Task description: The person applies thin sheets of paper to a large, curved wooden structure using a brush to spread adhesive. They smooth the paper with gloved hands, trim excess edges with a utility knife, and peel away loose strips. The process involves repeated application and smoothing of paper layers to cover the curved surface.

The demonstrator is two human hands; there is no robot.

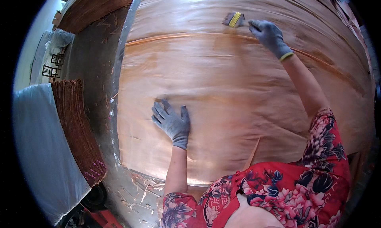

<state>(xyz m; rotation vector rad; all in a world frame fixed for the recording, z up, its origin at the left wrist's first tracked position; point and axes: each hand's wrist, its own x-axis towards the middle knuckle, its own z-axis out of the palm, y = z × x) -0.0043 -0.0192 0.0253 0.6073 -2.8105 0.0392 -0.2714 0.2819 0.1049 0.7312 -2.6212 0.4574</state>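
A large thin sheet of orange-brown wood veneer (222, 93) lies flat and fills most of the view. My left hand (171, 121), in a grey glove, rests flat on the sheet near its left part with the fingers spread. My right hand (270, 35), also in a grey glove, reaches far out over the sheet and grips a small brush (234, 19) with a yellow band and dark bristles. The brush touches the veneer near a long seam that runs across the sheet.
A stack of veneer sheets (77, 129) under a pale cover (41, 148) stands at the left. Another stack (93, 8) sits at the top left. The grey floor (91, 61) between them is strewn with wood scraps.
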